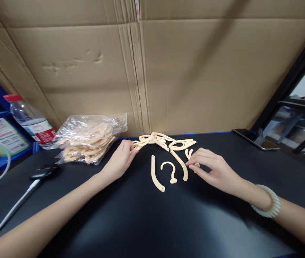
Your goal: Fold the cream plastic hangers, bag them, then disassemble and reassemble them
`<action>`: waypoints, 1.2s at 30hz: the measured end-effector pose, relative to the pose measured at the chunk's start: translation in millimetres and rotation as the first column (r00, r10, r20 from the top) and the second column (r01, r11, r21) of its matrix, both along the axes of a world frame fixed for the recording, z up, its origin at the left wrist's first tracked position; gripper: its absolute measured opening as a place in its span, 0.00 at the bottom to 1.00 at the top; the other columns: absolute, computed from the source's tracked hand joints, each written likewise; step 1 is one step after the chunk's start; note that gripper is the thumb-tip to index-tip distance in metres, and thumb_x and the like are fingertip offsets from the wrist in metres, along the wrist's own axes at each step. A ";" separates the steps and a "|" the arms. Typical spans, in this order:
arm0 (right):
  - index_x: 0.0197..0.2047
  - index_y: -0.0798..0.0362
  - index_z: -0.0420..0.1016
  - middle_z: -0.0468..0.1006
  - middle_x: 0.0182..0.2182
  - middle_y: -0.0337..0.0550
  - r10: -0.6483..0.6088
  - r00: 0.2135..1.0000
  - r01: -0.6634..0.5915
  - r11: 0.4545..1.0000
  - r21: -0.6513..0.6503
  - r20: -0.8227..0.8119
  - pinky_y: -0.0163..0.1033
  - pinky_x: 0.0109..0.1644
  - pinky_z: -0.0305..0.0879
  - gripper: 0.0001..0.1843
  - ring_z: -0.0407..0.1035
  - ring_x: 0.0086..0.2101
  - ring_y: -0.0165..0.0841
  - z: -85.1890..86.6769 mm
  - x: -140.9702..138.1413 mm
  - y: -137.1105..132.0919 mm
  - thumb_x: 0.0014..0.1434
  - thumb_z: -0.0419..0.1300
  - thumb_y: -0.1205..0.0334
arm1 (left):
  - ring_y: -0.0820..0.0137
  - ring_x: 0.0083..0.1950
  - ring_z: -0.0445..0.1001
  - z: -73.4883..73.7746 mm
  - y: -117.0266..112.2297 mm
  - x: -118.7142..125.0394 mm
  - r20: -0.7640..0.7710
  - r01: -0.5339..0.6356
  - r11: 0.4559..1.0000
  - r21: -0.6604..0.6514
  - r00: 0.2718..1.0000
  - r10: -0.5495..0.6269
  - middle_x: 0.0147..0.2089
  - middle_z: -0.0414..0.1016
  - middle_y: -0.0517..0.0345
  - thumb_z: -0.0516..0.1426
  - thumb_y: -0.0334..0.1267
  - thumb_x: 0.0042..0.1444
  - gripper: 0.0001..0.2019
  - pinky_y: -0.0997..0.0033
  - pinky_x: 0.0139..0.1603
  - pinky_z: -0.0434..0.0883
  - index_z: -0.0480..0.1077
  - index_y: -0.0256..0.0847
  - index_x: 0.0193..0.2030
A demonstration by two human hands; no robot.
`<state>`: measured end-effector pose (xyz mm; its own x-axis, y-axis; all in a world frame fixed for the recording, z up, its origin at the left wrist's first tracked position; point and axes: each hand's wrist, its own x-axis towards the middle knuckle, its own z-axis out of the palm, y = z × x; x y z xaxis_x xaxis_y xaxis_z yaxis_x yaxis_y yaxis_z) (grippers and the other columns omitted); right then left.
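Observation:
My left hand is closed with its fingertips on the left end of a cream plastic hanger piece, at the edge of a small heap of like parts. Cream loop-shaped pieces lie at the heap's right side. Between my hands lie a curved hanger arm, a loose hanger hook and a second curved arm. The fingers of my right hand are pinched at another hook-like cream piece, partly hidden behind them. A pale beaded bracelet circles my right wrist.
A clear plastic bag of stacked cream parts sits at the left. Behind it stands a red-capped bottle. A white cable with a black plug crosses the left side. A phone lies far right. Cardboard walls the back.

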<state>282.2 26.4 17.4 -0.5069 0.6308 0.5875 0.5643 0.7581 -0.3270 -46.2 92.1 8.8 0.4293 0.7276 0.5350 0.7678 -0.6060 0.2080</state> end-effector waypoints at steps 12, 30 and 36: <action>0.51 0.52 0.71 0.76 0.36 0.43 -0.083 0.849 -0.364 0.623 -0.692 -0.522 0.35 0.33 0.72 0.19 0.72 0.31 0.30 4.3 -29.2 -30.3 0.59 0.62 0.53 | 0.62 0.46 0.72 6.2 -92.1 62.6 -0.119 0.394 0.910 0.131 0.917 -0.381 0.50 0.68 0.44 0.51 0.32 0.65 0.05 0.61 0.44 0.74 0.59 0.40 0.47; 0.42 0.60 0.79 0.79 0.32 0.48 -0.150 0.719 -0.646 0.216 -0.733 -0.678 0.35 0.32 0.74 0.20 0.76 0.30 0.31 -0.6 -27.1 -24.8 0.61 0.60 0.49 | 0.69 0.38 0.74 -0.2 -97.8 64.5 0.225 0.328 0.944 -0.034 0.923 -0.312 0.40 0.74 0.55 0.49 0.33 0.67 0.08 0.71 0.39 0.72 0.63 0.43 0.52; 0.42 0.58 0.78 0.79 0.36 0.50 -0.250 0.616 -0.738 0.148 -0.658 -0.747 0.39 0.41 0.74 0.20 0.77 0.34 0.33 1.1 -25.1 -22.5 0.63 0.58 0.48 | 0.75 0.26 0.70 6.8 -104.2 67.3 0.409 0.237 0.956 -0.175 0.900 -0.148 0.27 0.70 0.66 0.47 0.34 0.67 0.07 0.78 0.27 0.67 0.65 0.44 0.45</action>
